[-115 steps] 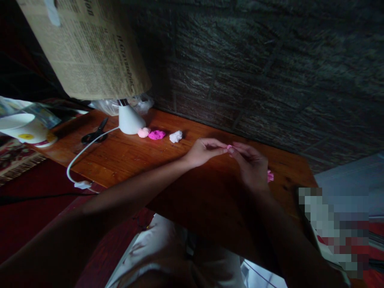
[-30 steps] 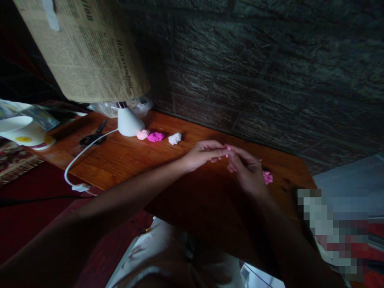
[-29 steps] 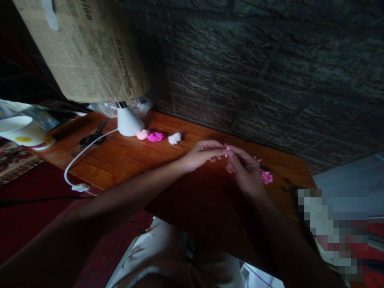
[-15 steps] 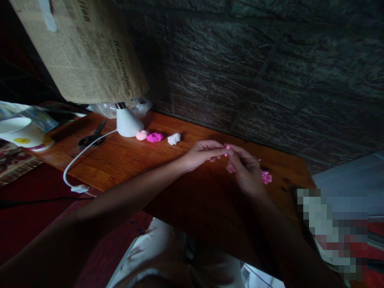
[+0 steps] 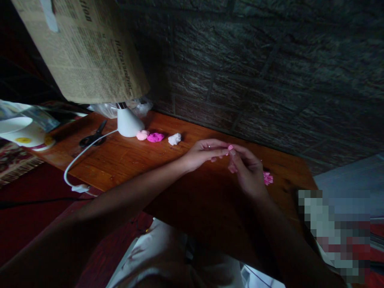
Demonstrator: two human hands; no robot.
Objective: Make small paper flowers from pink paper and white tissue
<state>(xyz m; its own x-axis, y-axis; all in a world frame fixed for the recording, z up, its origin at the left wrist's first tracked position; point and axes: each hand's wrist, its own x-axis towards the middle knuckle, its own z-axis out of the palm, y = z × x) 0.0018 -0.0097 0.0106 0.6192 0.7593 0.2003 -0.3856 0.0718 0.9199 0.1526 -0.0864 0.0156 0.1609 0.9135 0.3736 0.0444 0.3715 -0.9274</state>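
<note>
Between the fingertips of both hands is a small piece of pink clay (image 5: 230, 148). My left hand (image 5: 207, 153) pinches it from the left, its fingers stretched together. From the right, my right hand (image 5: 247, 168) grips the same piece between thumb and fingers. Just beyond my right hand lies a pink ruffled clay shape (image 5: 268, 178), partly hidden by that hand. Farther left on the wooden table (image 5: 126, 160) sit a light pink clay lump (image 5: 142, 135), a bright magenta clay lump (image 5: 155, 137) and a white clay lump (image 5: 174, 139).
A lamp with a white base (image 5: 129, 123) and a newsprint shade (image 5: 99, 52) stands at the back left, its cord crossing the table. Black scissors (image 5: 94, 136) lie beside it, with a paper cup (image 5: 25, 134) at far left. A dark brick wall (image 5: 240, 72) rises behind.
The pink clay piece between my fingertips has turned slightly and now looks rounder. Both hands stay nearly in place.
</note>
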